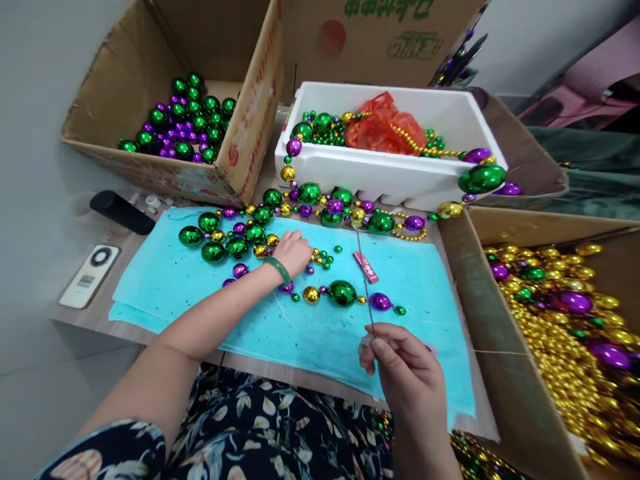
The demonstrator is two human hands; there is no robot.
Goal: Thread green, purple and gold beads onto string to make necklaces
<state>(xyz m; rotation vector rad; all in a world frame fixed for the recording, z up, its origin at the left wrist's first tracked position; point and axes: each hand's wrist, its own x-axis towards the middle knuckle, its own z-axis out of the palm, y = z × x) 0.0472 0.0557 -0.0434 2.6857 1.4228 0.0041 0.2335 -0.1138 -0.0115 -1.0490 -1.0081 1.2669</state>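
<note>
My right hand (pixel 407 370) pinches the lower end of a thin, dark rod (pixel 366 287) between thumb and fingertips; the rod points up and away over the cloth. Out among the beads, my left hand (pixel 294 253), with a green bangle (pixel 277 270) at its wrist, has its fingers curled down; whatever they grip is hidden under the hand. Near it run large green beads (pixel 237 248) linked with gold and purple ones. A strand with a big green bead (pixel 343 293) and a purple bead (pixel 380 302) lies between my hands. Beside the rod is a small red packet (pixel 367 267).
Blue cloth (pixel 310 340) covers the table. At the back stand a carton (pixel 250 127) of green and purple beads and a white foam box (pixel 375 170) with a red bag (pixel 383 127). Gold beads (pixel 565 347) fill a box at right. A white device (pixel 90 277) lies left.
</note>
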